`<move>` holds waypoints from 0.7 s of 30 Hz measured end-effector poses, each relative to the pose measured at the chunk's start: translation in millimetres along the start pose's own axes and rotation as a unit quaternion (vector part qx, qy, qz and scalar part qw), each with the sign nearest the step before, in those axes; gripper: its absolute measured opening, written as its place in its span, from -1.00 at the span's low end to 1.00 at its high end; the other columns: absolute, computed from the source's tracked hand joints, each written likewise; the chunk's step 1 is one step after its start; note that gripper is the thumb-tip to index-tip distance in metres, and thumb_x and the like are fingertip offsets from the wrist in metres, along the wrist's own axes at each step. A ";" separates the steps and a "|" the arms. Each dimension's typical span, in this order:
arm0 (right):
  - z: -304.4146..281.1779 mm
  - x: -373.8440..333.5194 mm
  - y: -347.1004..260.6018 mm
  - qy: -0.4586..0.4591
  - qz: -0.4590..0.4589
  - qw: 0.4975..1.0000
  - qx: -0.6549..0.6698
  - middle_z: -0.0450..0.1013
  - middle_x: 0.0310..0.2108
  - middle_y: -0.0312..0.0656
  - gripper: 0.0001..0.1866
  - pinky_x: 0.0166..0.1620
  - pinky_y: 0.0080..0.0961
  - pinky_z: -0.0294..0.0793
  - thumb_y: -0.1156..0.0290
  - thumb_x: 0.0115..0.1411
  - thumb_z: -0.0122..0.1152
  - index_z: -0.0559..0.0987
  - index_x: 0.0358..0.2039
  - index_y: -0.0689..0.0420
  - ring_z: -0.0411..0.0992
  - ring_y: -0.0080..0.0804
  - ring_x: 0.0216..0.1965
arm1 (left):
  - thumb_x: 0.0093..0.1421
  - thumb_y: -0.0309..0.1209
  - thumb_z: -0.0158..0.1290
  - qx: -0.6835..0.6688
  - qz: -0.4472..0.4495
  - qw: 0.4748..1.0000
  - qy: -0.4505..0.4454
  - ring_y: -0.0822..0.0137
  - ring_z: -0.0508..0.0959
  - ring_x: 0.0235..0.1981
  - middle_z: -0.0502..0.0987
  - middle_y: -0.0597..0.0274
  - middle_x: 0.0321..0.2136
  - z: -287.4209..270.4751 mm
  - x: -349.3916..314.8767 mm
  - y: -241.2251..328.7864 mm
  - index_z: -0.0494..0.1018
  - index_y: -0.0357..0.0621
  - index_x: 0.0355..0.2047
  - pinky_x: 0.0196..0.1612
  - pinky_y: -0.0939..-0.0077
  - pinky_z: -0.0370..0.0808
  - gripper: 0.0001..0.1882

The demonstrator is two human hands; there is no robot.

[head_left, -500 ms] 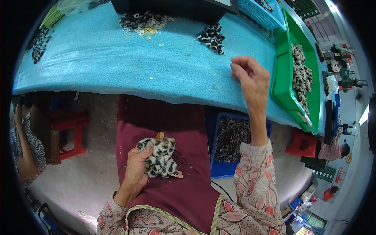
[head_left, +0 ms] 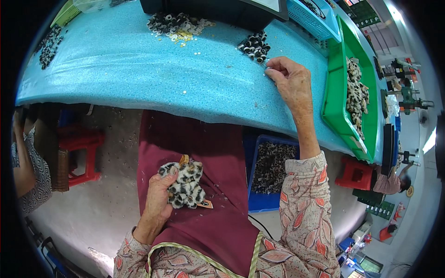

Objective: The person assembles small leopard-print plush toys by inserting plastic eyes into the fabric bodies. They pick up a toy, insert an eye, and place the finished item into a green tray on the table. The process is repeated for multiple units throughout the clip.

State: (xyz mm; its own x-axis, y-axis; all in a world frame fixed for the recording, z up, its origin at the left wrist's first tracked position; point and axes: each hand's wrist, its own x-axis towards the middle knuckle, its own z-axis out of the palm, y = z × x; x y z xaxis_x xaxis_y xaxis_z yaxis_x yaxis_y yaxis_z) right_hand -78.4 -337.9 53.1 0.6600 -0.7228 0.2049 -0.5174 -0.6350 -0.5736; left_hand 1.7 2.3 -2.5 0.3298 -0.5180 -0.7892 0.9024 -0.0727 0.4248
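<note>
My left hand (head_left: 156, 194) is closed on a fluffy black-and-white spotted plush piece (head_left: 186, 187), held over my maroon apron (head_left: 194, 132). A tan tab sticks out of the plush at its top, and an orange-tan tag (head_left: 206, 204) hangs at its lower right. Over the blue table covering, my right hand (head_left: 294, 85) has thumb and forefinger pinched together. Whatever small thing may be between those fingertips is too tiny to make out. Just beyond them lies a small heap of black-and-white ring-like parts (head_left: 254, 45).
A second heap (head_left: 169, 24) of dark parts, with white and yellow discs, lies farther left. A black bin (head_left: 218, 14) stands behind. At right, a green tray (head_left: 334, 88) holds spotted plush pieces. Under the table edge sits a blue crate (head_left: 264, 202) of dark bits. Other people sit nearby.
My right hand has moved slightly left and away from me, its fingertips now close to the small heap of rings. My left hand still grips the plush piece.
</note>
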 end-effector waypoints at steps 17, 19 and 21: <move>68.0 -191.5 -74.1 -0.180 0.273 0.706 0.629 0.49 -0.46 -0.14 -0.84 -0.45 -0.70 0.47 0.61 0.07 0.27 0.54 -0.31 0.34 0.43 -0.57 -0.54 | 0.18 -0.45 0.06 0.010 -0.027 1.000 -0.010 0.37 0.62 -0.38 0.60 0.13 -0.35 -17.9 -1.6 -1.9 0.50 -0.33 -0.25 -0.30 0.52 0.58 -0.81; 77.1 -201.9 -79.9 -0.198 0.296 0.699 0.620 0.51 -0.44 -0.13 -0.83 -0.42 -0.68 0.49 0.64 0.07 0.24 0.54 -0.28 0.35 0.44 -0.56 -0.53 | 0.18 -0.44 0.06 0.021 -0.020 1.000 -0.006 0.37 0.62 -0.38 0.60 0.13 -0.35 -17.8 -4.4 -4.0 0.50 -0.32 -0.24 -0.29 0.53 0.57 -0.81; 78.7 -206.8 -82.9 -0.226 0.319 0.690 0.609 0.51 -0.43 -0.12 -0.82 -0.35 -0.66 0.54 0.66 0.08 0.22 0.54 -0.26 0.35 0.49 -0.52 -0.48 | 0.19 -0.44 0.05 0.029 -0.011 1.000 0.000 0.38 0.61 -0.38 0.60 0.13 -0.35 -18.4 -5.5 -6.8 0.50 -0.32 -0.23 -0.28 0.53 0.56 -0.80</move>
State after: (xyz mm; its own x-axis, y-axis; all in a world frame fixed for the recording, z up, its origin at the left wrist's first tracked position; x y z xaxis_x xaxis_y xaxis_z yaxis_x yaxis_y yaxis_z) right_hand -129.1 -114.3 -4.2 0.7541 -0.4155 -0.5086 -0.1208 0.6734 -0.7293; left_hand -1.1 21.4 -9.2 0.3095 -0.5165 -0.7984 0.8917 -0.1339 0.4323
